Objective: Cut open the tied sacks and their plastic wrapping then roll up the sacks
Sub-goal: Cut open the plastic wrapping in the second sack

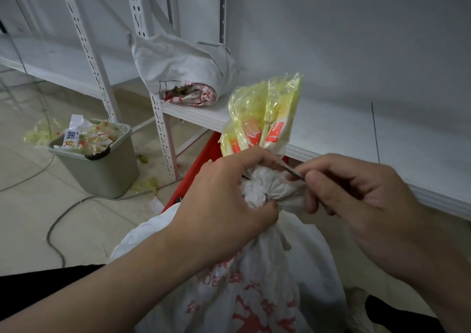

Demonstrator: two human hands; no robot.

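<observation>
**A:** What's nearest?

**B:** The white woven sack with red print (254, 294) sits directly below the hands. The left hand (229, 200) grips its bunched, tied neck (265, 185), probably to keep it steady and taut for cutting.

**A:** And the other?

**B:** The right hand (356, 197) pinches a thin dark blade (293, 171), its tip just beside the neck. The fingers hide the handle, so I cannot tell what tool it is. The tie itself is buried in the folds.

**A:** Beyond them?

**B:** Just past the hands stands a yellow-green clear plastic bag of packets (267, 118), its base hidden by the left hand. Farther off, on the white metal shelf (344, 134), lies a rolled white sack (183, 67), seemingly finished. Well to the left of the left hand, a grey plastic bin (102, 169) holds plastic scraps.
</observation>
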